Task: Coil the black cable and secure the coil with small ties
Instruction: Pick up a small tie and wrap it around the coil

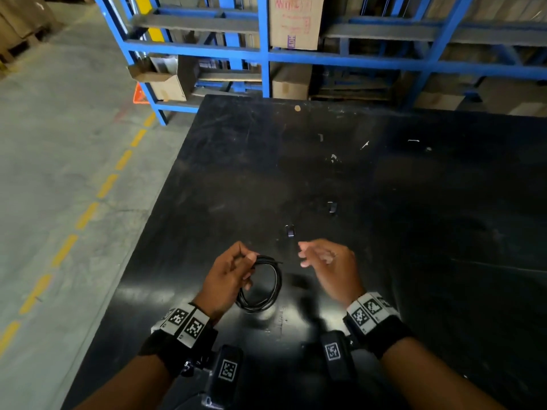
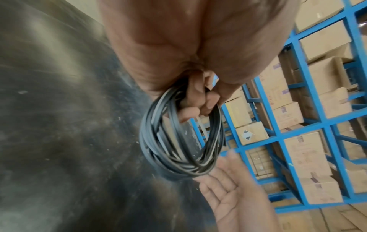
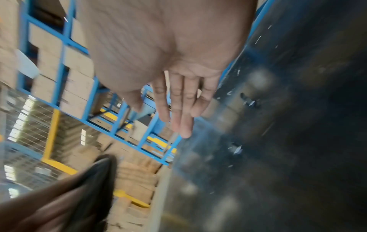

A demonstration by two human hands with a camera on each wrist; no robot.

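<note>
Two small ties (image 1: 290, 231) lie unused on the table (image 1: 414, 232). Left hand (image 1: 229, 273) grips the finished coil (image 1: 262, 287); right hand (image 1: 328, 261), loosely spread, holds nothing. Tying remains.

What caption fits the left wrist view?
Left hand grips the coiled black cable above the table; open right hand nearby.

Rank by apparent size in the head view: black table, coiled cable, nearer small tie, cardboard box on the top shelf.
1. black table
2. cardboard box
3. coiled cable, though it is nearer the camera
4. nearer small tie
</note>
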